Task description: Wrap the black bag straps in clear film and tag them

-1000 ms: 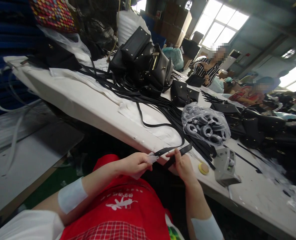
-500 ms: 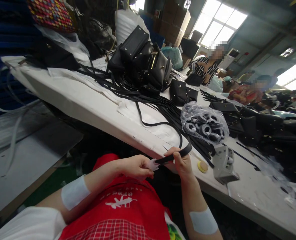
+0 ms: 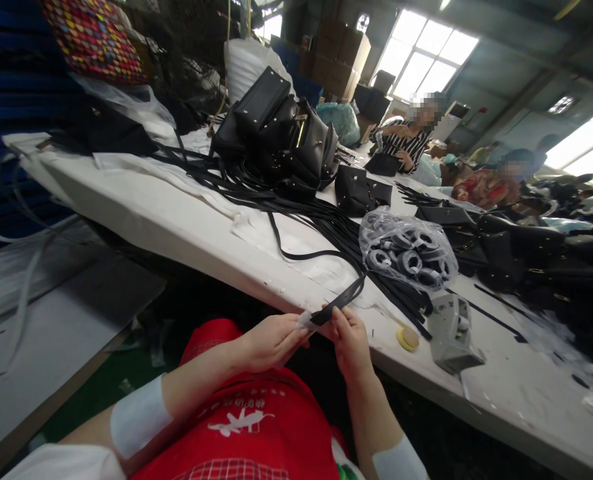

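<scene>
A long black strap point(image 3: 343, 298) runs from the table edge to between my two hands, its end wrapped in a small piece of thin white material point(image 3: 305, 321). My left hand point(image 3: 275, 341) is closed on that wrapped end, fingers pressed together. Close by on the right, my right hand point(image 3: 350, 337) pinches the strap between thumb and fingers. The strap loops back over the table edge and curves away across the white table top. Part of the strap's end is hidden by the wrap and the left fingers.
The white table point(image 3: 176, 230) slants across in front of me. On it lie a bundle of black straps point(image 3: 321, 223), piled black handbags point(image 3: 301, 143), a clear bag of coiled straps point(image 3: 409, 250), a yellow tape roll point(image 3: 407, 338) and a grey tape dispenser point(image 3: 453, 333). Two people sit farther back.
My right hand has shifted left and lower along the strap, and its grip has become a fingertip pinch. The strap's loop near it has narrowed. My left hand stays on the wrapped end.
</scene>
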Demonstrator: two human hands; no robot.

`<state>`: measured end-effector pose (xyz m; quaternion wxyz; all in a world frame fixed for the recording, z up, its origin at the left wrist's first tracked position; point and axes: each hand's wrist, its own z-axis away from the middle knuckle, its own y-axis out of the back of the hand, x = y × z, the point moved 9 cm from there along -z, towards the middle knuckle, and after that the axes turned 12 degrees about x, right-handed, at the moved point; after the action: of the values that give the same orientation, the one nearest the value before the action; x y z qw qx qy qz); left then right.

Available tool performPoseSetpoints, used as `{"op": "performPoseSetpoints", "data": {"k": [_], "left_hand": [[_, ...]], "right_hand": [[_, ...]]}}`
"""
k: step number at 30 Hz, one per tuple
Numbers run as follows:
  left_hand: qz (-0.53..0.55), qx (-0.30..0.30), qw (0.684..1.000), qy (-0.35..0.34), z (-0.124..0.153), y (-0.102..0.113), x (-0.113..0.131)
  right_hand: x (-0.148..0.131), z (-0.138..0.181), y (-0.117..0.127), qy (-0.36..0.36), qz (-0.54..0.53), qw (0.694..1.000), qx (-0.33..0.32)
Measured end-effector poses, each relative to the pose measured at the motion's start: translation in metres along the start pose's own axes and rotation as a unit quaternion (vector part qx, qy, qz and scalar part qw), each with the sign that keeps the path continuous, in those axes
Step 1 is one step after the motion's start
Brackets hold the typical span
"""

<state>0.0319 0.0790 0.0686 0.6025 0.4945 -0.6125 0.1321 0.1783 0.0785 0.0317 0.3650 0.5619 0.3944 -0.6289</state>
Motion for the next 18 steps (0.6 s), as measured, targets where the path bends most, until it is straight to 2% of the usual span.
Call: {"op": "performPoseSetpoints", "data": {"k": [2, 4, 6, 7, 10, 12, 15, 16, 18], "left_hand": [[-0.022, 0.028, 0.999, -0.014, -0.001, 0.011, 0.006], [-0.041, 0.057, 0.997, -0.025, -0.002, 0.020, 0.009], [-0.052, 0.064, 0.996, -0.037, -0.002, 0.022, 0.010], [-0.049, 0.053, 0.997, -0.039, -0.002, 0.019, 0.010], [0.006, 0.000, 1.000, -0.008, 0.002, 0.003, 0.002], [0.048, 0.004, 0.998, 0.038, 0.004, -0.002, -0.009], [0.103, 0.063, 0.985, 0.124, 0.007, 0.001, -0.031], [0.133, 0.065, 0.977, 0.156, 0.009, -0.001, -0.038], [0.206, 0.027, 0.954, 0.214, 0.012, -0.011, -0.049]], "right_hand": [[0.022, -0.001, 0.006, -0.085, -0.044, 0.995, -0.006], [0.039, 0.006, -0.003, -0.160, -0.059, 0.982, -0.083], [0.043, 0.015, -0.016, -0.209, -0.115, 0.961, -0.142], [0.041, 0.016, -0.020, -0.223, -0.162, 0.950, -0.148], [0.025, 0.008, -0.030, -0.233, -0.302, 0.917, -0.116], [0.016, 0.002, -0.036, -0.230, -0.348, 0.904, -0.098], [0.008, -0.004, -0.043, -0.206, -0.340, 0.914, -0.079], [0.005, -0.005, -0.044, -0.189, -0.326, 0.923, -0.078], [-0.002, -0.006, -0.046, -0.144, -0.292, 0.942, -0.083]]}}
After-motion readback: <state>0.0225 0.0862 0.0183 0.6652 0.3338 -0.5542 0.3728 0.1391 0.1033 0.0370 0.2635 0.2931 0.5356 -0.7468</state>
